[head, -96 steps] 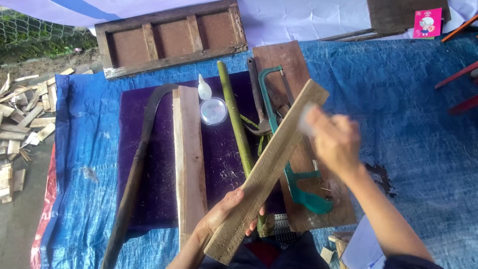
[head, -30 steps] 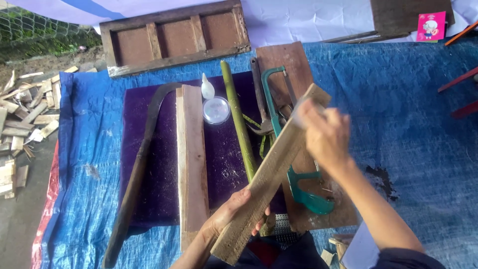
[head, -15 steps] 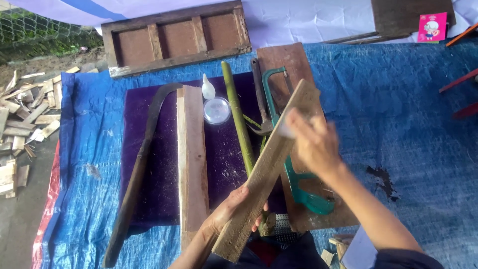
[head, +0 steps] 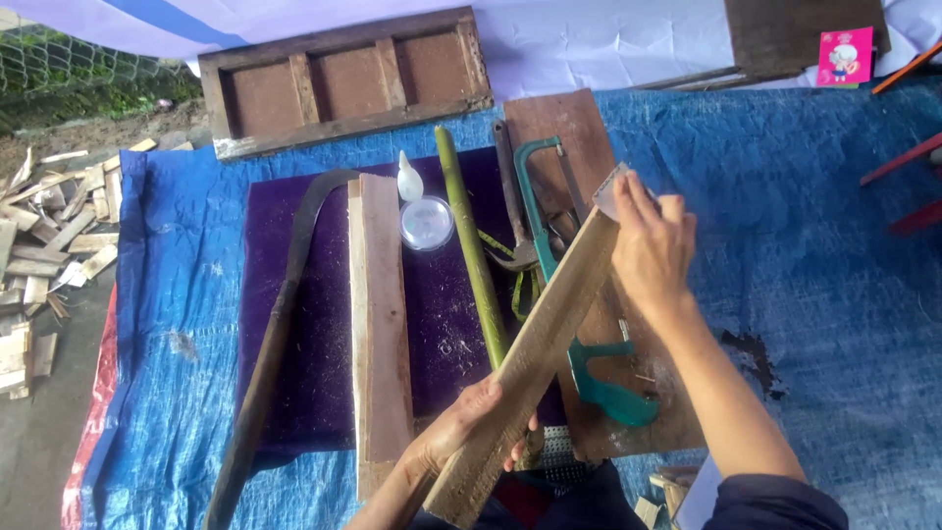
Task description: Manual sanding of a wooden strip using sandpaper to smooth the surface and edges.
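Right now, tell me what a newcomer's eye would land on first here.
First, the long wooden plank held slantwise at centre: the left hand grips its near end, the right hand presses on its far end. Under it lies a green hacksaw on a brown board. Left of them, a green bamboo stick lies on a purple mat.

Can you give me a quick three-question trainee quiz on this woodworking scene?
1. True or false: the left hand grips the near end of the wooden plank.
2. What colour is the hacksaw frame? A red, B green, C yellow.
3. Fill in: the right hand presses a small pale piece against the plank's ____ end.

Key: 1 true; 2 B; 3 far.
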